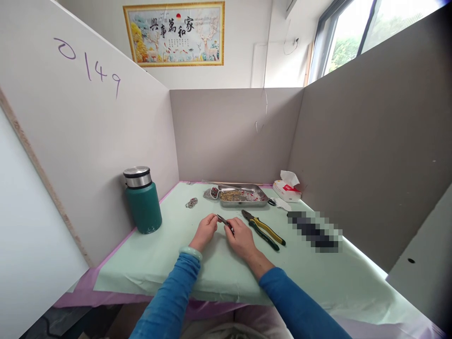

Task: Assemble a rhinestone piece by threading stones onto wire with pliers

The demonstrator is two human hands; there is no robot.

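Above the middle of the green-covered table, my right hand (pixel 239 237) is closed around small, dark, pointed pliers (pixel 225 221), whose narrow tip points up and left. My left hand (pixel 206 230), with a pale bangle at the wrist, is pinched right by that tip. Whatever lies between its fingers is too small to make out. Just right of my right hand are larger combination pliers (pixel 264 230) with yellow and dark green handles. Beyond both hands, a metal tray (pixel 243 204) holds gold-coloured and red bits. A small silvery heap, perhaps chain (pixel 191 203), lies to the left of the tray.
A green bottle (pixel 144 207) with a steel lid stands at the left. Beside the tray sits a clear bag (pixel 212 193). At the back right are a tissue pack (pixel 287 188) and a blurred dark object (pixel 314 230). Grey panels (pixel 236 136) enclose the table on three sides.
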